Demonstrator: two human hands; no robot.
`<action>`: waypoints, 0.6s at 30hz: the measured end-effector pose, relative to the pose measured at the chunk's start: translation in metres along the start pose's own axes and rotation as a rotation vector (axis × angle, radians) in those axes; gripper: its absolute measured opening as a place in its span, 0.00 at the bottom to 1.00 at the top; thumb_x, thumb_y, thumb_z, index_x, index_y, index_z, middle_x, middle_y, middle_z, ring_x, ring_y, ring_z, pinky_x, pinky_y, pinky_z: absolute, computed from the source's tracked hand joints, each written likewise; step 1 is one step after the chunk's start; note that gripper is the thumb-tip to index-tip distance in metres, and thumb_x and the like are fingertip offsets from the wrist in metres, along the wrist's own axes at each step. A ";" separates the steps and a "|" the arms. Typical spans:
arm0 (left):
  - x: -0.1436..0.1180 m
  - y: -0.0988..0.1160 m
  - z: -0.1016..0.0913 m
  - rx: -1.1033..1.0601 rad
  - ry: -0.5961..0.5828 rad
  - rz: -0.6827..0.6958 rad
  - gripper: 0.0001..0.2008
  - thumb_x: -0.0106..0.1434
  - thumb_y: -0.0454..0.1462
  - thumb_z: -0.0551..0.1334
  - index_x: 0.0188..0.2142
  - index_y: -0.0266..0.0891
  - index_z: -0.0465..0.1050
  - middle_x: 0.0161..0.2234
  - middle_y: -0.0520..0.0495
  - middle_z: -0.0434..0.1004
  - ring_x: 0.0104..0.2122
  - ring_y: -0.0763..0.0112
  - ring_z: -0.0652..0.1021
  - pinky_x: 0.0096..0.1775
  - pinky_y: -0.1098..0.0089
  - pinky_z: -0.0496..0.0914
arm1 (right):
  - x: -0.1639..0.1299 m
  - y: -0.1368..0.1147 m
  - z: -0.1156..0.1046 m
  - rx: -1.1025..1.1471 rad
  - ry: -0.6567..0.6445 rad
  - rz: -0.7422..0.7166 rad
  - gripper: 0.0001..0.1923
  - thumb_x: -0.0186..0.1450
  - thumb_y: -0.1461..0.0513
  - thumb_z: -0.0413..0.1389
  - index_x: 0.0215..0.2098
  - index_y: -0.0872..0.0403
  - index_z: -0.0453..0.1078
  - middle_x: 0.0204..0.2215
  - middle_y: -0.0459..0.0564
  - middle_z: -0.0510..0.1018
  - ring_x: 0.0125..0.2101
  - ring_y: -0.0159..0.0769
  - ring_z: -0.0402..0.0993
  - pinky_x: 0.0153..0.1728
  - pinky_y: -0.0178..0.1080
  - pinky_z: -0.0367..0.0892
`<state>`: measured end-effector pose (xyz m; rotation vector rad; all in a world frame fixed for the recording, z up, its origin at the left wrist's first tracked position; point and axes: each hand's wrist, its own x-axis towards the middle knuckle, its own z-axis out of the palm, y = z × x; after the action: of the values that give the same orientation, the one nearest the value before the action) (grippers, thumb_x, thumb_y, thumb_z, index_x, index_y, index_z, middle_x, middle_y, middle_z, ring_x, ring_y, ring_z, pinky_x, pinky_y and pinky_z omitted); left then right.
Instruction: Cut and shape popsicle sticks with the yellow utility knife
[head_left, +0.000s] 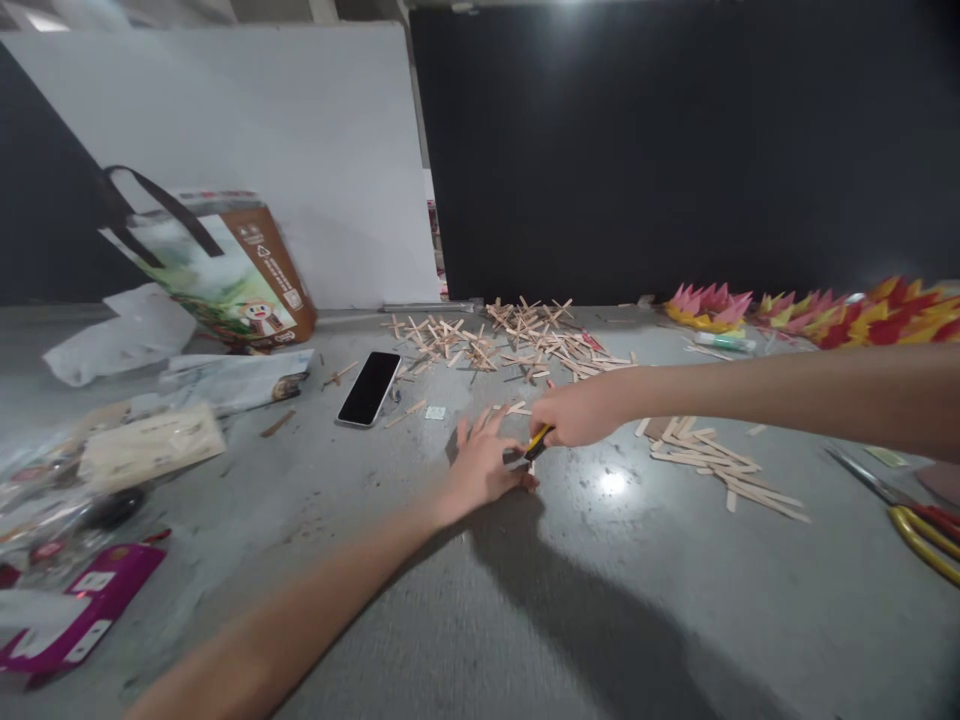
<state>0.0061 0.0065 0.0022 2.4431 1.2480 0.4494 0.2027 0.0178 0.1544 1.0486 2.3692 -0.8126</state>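
Head view. My right hand is closed around a yellow-and-black utility knife, blade end pointing down at the grey concrete floor. My left hand lies flat with its fingers spread, pressing down just beside the knife tip; whatever sits under the palm is hidden, though thin pale wooden craft sticks poke out past the fingertips. I judge this to be a cutting step on one stick. The next move calls for a firm hold-down and a short, controlled stroke away from the left fingers.

Loose flat sticks lie to the right of the knife hand; a heap of crossed stick pieces sits farther back. A black-screened phone lies near them.

Containers: a brown printed tote bag with dark handles is tipped against the white board; its contents can't be seen. Clear plastic packets at left hold pale wooden sheets, blurred. A magenta carton lies flat; I can't tell what is inside it.
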 end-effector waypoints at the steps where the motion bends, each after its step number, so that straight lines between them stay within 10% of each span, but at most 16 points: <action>1: -0.005 0.001 0.002 -0.009 0.030 -0.033 0.23 0.54 0.57 0.76 0.45 0.52 0.86 0.75 0.44 0.56 0.74 0.34 0.53 0.69 0.31 0.44 | 0.001 -0.001 -0.001 -0.015 0.004 0.006 0.04 0.65 0.62 0.57 0.33 0.54 0.72 0.23 0.47 0.72 0.22 0.36 0.63 0.27 0.39 0.56; 5: -0.007 0.000 0.007 -0.039 0.005 -0.026 0.42 0.50 0.62 0.75 0.62 0.54 0.76 0.75 0.39 0.55 0.74 0.34 0.53 0.68 0.32 0.49 | 0.002 -0.005 -0.006 -0.045 -0.009 0.027 0.06 0.66 0.62 0.57 0.33 0.55 0.73 0.19 0.44 0.67 0.20 0.33 0.59 0.25 0.38 0.56; 12: 0.007 0.017 0.023 0.005 0.011 -0.009 0.33 0.58 0.62 0.70 0.56 0.48 0.80 0.71 0.37 0.62 0.73 0.32 0.54 0.68 0.28 0.41 | 0.003 -0.004 -0.005 -0.047 -0.013 0.010 0.05 0.66 0.63 0.56 0.33 0.55 0.73 0.20 0.45 0.69 0.21 0.33 0.60 0.25 0.38 0.54; 18: 0.006 0.018 0.019 -0.025 -0.017 -0.112 0.53 0.49 0.63 0.74 0.70 0.50 0.62 0.74 0.35 0.55 0.74 0.31 0.51 0.68 0.28 0.45 | 0.005 0.000 -0.003 -0.054 -0.009 0.000 0.04 0.66 0.63 0.57 0.32 0.54 0.71 0.19 0.43 0.67 0.20 0.32 0.59 0.24 0.38 0.53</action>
<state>0.0308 -0.0016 -0.0059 2.3378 1.3553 0.4096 0.1991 0.0224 0.1539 1.0207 2.3702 -0.7482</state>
